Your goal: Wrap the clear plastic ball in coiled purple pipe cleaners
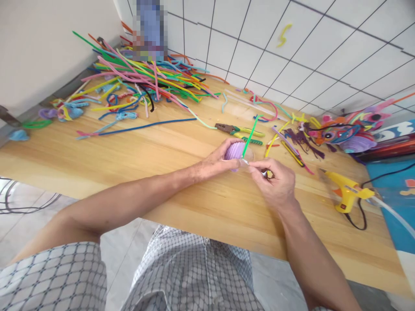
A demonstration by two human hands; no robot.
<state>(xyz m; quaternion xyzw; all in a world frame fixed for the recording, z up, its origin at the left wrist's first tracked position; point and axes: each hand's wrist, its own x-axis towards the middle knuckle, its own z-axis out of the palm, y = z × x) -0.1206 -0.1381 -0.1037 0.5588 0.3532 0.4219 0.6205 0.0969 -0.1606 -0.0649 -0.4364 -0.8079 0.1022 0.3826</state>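
My left hand (223, 159) is wrapped round a purple ribbed piece (235, 151), which looks like pipe cleaner wound in rows. A green pipe cleaner (249, 138) slants up from its right side. Close against that side, my right hand (272, 175) is closed in a pinch, its fingertips at a small whitish bit (245, 161) by the base of the green stem. Something dark and yellow shows in the curl of the right fingers, too small to name. Just beyond the hands lie pliers (238, 130) with green and yellow handles.
A heap of coloured pipe cleaners (152, 77) covers the back left of the wooden table (145, 151). On the right are a yellow glue gun (348, 190) with its cord, a utility knife (292, 153) and a colourful pipe-cleaner figure (343, 129). A tiled wall (259, 47) stands behind.
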